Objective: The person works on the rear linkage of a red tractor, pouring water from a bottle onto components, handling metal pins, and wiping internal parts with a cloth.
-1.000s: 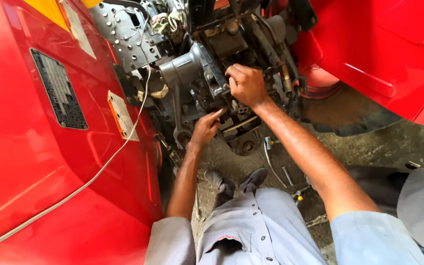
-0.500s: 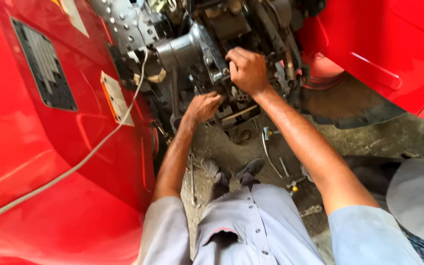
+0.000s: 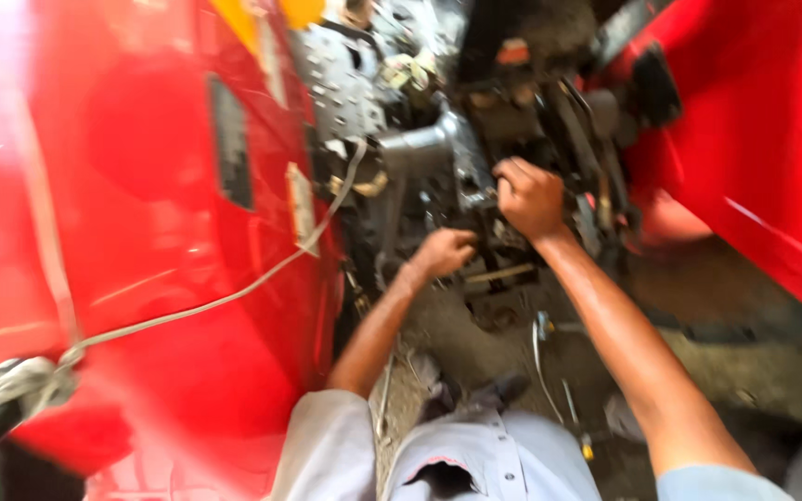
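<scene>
Reaching into the greasy grey metal machine assembly between two glossy red body panels. Right hand clenched, grip closed on a part high in the assembly; left hand lower, curled against the metal, grip state unclear through blur. White cord draped across the left panel. Loose metal tools lying on dirty concrete floor.

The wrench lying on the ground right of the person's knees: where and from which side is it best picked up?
Probably at the middle of its long thin shaft. The wrench lies flat on the dirt, running roughly toward and away from the person, with bare ground on either side, so fingers coming from above can pinch it across the shaft. The right hand, now up on the grey machine part, is the nearer one.
</scene>
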